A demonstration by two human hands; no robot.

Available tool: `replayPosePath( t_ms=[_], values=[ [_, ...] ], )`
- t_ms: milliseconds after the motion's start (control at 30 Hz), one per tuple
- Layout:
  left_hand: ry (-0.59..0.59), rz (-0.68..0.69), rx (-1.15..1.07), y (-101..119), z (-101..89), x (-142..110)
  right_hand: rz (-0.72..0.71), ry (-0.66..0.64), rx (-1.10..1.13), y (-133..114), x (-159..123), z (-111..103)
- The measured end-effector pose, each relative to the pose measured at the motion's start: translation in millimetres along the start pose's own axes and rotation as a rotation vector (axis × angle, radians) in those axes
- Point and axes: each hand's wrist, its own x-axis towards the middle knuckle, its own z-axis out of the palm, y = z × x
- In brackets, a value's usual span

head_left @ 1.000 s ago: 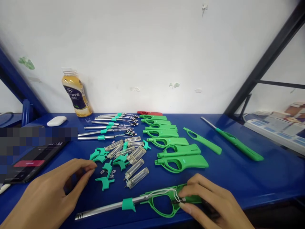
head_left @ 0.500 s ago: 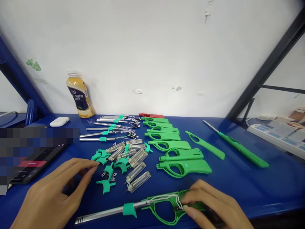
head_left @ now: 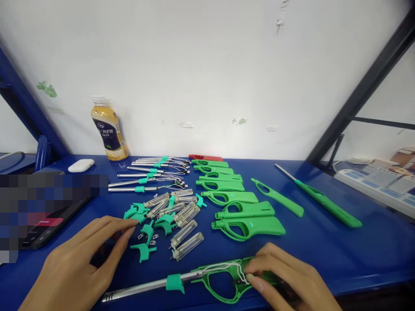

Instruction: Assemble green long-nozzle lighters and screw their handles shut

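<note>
In front of me lies a green lighter half-shell (head_left: 223, 298) with its inside showing. A metal tube (head_left: 139, 288) with a teal collar (head_left: 175, 283) runs from its left end, and white wires (head_left: 223, 265) loop over its trigger opening. My right hand (head_left: 285, 276) has its thumb and fingers closed on the handle part of the shell, by the wire ends; the fingers cover what lies beneath. Thumb and index finger slightly apart, my left hand (head_left: 78, 263) is by the loose teal triggers (head_left: 142, 251), holding nothing visible. Clear fuel tanks (head_left: 188, 245) lie just beyond.
Several green half-shells (head_left: 256, 225) and a red one (head_left: 207, 157) are stacked in a column. Metal tubes with wires (head_left: 129, 190) lie behind. An assembled green lighter (head_left: 327, 203) is at right; a drink bottle (head_left: 108, 129), white case (head_left: 81, 165) and phone (head_left: 42, 233) are at left.
My left hand has shifted slightly right, its thumb and index finger a little closer together. My right hand stays on the shell; the view has moved slightly.
</note>
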Motion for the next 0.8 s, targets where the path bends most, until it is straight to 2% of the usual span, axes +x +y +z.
replayPosePath(
  t_ms=[100, 333, 800],
  values=[
    [-0.041, 0.016, 0.005, 1.1, -2.9, -0.8, 0.009, -0.004, 0.011, -1.6, 0.1, -0.5],
    [-0.024, 0.119, -0.046, 9.7, -8.3, 5.8, 0.022, 0.044, 0.010, -2.4, -2.7, 1.9],
    [-0.100, 0.096, -0.088, 8.1, -9.2, 1.6, -0.011, 0.039, 0.005, 0.8, -2.6, 4.0]
  ],
)
